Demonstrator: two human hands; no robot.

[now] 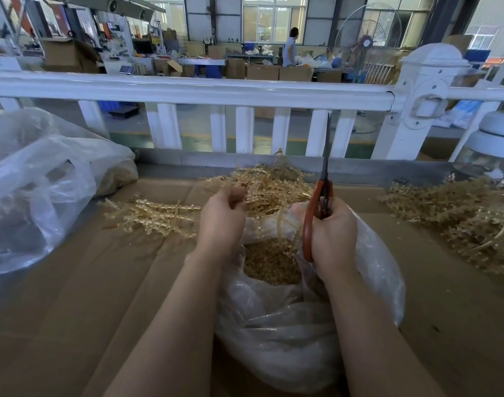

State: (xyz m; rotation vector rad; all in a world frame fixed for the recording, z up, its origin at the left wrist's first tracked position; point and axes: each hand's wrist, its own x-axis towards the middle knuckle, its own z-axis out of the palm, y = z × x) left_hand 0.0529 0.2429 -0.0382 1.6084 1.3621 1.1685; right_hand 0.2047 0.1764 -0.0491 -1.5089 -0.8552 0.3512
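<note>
The right hand (332, 227) covers most of the orange handles of the scissors (321, 202). Its fingers are clenched round them, and the blades are closed, pointing up and away. The left hand (220, 216) has its fingers curled on amber plastic strands (268, 181) at the heap just behind it; the exact grip point is hidden. Between the forearms, an open clear bag (288, 325) on the cardboard-covered counter (87, 282) holds small amber pieces (271, 262). A second bag (30, 181) at left is cut off and its contents are indistinct. A further heap (460, 219) lies at right.
</note>
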